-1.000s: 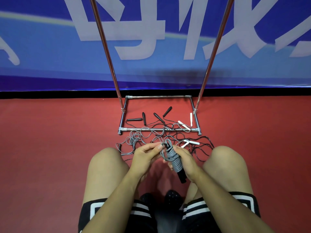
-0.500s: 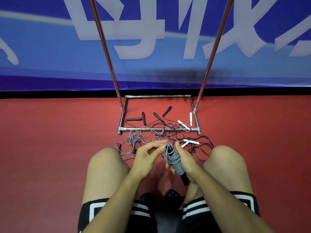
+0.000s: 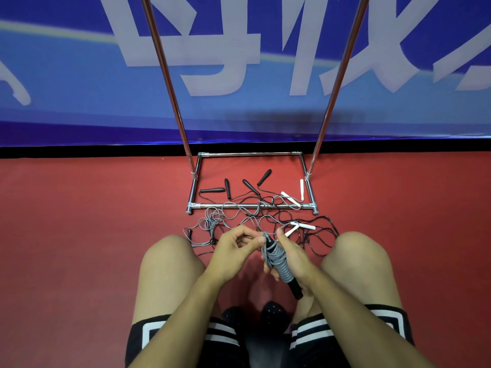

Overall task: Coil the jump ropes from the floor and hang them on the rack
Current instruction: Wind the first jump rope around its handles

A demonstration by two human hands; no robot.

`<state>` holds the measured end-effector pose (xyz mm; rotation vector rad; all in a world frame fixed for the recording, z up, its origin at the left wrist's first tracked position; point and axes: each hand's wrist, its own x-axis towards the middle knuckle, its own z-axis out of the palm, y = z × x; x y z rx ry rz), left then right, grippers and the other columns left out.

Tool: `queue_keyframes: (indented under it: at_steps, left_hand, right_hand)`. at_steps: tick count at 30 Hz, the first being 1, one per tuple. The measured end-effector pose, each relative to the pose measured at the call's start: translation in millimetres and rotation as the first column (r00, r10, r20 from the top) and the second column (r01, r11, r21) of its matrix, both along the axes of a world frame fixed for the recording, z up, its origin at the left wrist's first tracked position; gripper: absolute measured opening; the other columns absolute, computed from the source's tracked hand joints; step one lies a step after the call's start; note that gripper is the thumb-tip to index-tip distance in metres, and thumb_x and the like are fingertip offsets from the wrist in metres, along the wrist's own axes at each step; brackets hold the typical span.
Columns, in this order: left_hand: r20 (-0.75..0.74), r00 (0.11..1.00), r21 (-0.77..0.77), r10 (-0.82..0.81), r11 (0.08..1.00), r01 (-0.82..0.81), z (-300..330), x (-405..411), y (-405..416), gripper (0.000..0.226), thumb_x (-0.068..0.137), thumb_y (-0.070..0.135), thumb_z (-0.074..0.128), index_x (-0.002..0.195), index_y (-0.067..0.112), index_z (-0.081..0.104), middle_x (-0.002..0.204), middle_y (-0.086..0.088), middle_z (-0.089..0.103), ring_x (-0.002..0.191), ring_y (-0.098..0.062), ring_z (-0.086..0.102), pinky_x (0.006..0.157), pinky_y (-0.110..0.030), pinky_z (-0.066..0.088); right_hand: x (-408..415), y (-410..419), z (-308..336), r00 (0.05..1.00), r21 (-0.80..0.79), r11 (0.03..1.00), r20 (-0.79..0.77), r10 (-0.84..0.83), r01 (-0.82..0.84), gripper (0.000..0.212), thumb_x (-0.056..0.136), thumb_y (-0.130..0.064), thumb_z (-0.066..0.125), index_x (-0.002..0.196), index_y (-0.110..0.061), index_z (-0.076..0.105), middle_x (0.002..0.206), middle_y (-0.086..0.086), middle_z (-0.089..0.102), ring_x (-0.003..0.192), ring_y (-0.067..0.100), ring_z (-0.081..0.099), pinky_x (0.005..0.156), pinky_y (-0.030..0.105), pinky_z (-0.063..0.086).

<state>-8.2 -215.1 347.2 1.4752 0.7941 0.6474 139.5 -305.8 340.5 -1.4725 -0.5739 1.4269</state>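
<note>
While the right hand [image 3: 292,258] grips the grey jump rope [image 3: 277,257] wound round its black handles, the left hand [image 3: 233,248] pinches its limp, light, spring-prone tail; pinch there.

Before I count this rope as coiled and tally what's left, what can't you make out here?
- Rack: hanging bar above the top edge of the head view.
- Grey rope: its end, covered by left hand and right hand.
- Floor ropes: tangled, too thin to count.

Red floor [image 3: 79,235], tangled jump ropes [image 3: 255,216], metal rack base [image 3: 249,206]
</note>
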Motion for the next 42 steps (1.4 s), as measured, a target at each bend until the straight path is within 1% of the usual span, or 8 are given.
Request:
queue_keyframes:
  at_steps: [4, 8, 13, 18, 25, 34, 37, 42]
  left_hand:
    - [0.003, 1.0, -0.008, 0.025, 1.0, -0.025, 0.5, 3.0, -2.9, 0.012, 0.084, 0.007, 0.081, 0.084, 0.01, 0.069, 0.075, 0.01, 0.071, 0.069, -0.007, 0.058, 0.073, -0.024, 0.05]
    - [0.026, 0.996, -0.056, 0.081, 0.995, -0.079, 0.7, 4.3, -2.7, 0.015, 0.084, 0.01, 0.082, 0.095, 0.011, 0.071, 0.08, 0.001, 0.073, 0.078, -0.013, 0.066, 0.081, -0.034, 0.055]
    - [0.044, 0.996, -0.072, 0.081, 0.994, -0.078, 0.6, 4.8, -3.3, 0.017, 0.09, 0.009, 0.075, 0.107, 0.005, 0.074, 0.072, 0.011, 0.069, 0.071, -0.002, 0.062, 0.07, -0.017, 0.047]
    - [0.064, 0.997, -0.101, -0.032, 0.994, 0.038, 1.5, 3.2, -2.0, 0.026, 0.095, 0.001, 0.065, 0.121, -0.002, 0.069, 0.066, 0.017, 0.066, 0.064, 0.005, 0.057, 0.068, -0.011, 0.045]
    - [0.149, 0.986, -0.315, -0.077, 0.941, 0.121, 2.7, -2.2, 4.2, 0.018, 0.083, 0.023, 0.078, 0.099, 0.017, 0.081, 0.079, -0.003, 0.065, 0.069, -0.01, 0.051, 0.068, -0.022, 0.041]
    - [0.266, 0.96, -0.473, -0.081, 0.858, 0.203, -1.1, -3.6, 5.7, 0.027, 0.073, 0.02, 0.089, 0.092, 0.006, 0.074, 0.082, -0.013, 0.07, 0.07, -0.019, 0.064, 0.072, -0.028, 0.053]
    - [0.266, 0.964, -0.474, -0.02, 0.868, 0.149, 0.2, -1.6, 3.2, 0.008, 0.078, 0.008, 0.078, 0.086, 0.008, 0.076, 0.08, -0.011, 0.071, 0.07, -0.018, 0.066, 0.071, -0.027, 0.054]
    - [0.19, 0.977, -0.342, 0.095, 0.939, -0.025, 1.6, 1.9, -2.2, 0.007, 0.08, 0.013, 0.084, 0.078, 0.017, 0.078, 0.074, -0.01, 0.07, 0.063, -0.016, 0.064, 0.067, -0.026, 0.052]
  right_hand:
    - [-1.5, 0.4, -1.7, 1.0, -0.005, 1.0, -0.002, -0.002, 0.002, 0.074, 0.102, -0.063, 0.03, 0.078, -0.006, 0.071, 0.066, 0.023, 0.066, 0.04, 0.022, 0.05, 0.044, 0.026, 0.043]
    - [-1.2, 1.1, -4.0, 1.0, 0.061, 0.998, -0.019, -0.002, 0.003, 0.072, 0.092, -0.075, 0.045, 0.094, -0.007, 0.069, 0.073, 0.024, 0.067, 0.045, 0.024, 0.052, 0.043, 0.026, 0.043]
    - [-0.7, -0.3, -1.4, 1.0, 0.14, 0.99, -0.005, -0.018, 0.018, 0.046, 0.096, -0.059, 0.055, 0.101, -0.016, 0.07, 0.073, 0.022, 0.066, 0.048, 0.023, 0.052, 0.044, 0.027, 0.041]
    - [1.4, -2.0, -1.7, 0.998, 0.118, 0.993, -0.054, 0.014, -0.008, 0.064, 0.095, -0.06, 0.052, 0.1, 0.002, 0.064, 0.071, 0.023, 0.065, 0.045, 0.023, 0.052, 0.042, 0.026, 0.041]
    - [3.7, -3.3, 3.2, 0.979, 0.125, 0.988, -0.169, 0.114, -0.094, 0.057, 0.088, -0.064, 0.057, 0.086, -0.008, 0.068, 0.068, 0.022, 0.063, 0.039, 0.02, 0.052, 0.039, 0.023, 0.043]
    - [2.5, -4.7, 8.6, 0.969, 0.149, 0.974, -0.152, 0.195, -0.172, 0.055, 0.093, -0.057, 0.051, 0.091, -0.004, 0.067, 0.069, 0.02, 0.066, 0.044, 0.021, 0.058, 0.038, 0.023, 0.045]
    - [3.2, -4.4, 7.7, 0.969, 0.164, 0.969, -0.136, 0.208, -0.185, 0.054, 0.093, -0.058, 0.052, 0.09, -0.007, 0.068, 0.073, 0.02, 0.067, 0.05, 0.024, 0.061, 0.039, 0.024, 0.046]
    - [1.6, -4.1, 8.4, 0.979, 0.192, 0.961, -0.01, 0.206, -0.2, 0.051, 0.09, -0.05, 0.066, 0.107, -0.002, 0.061, 0.083, 0.014, 0.069, 0.064, 0.023, 0.063, 0.045, 0.026, 0.046]
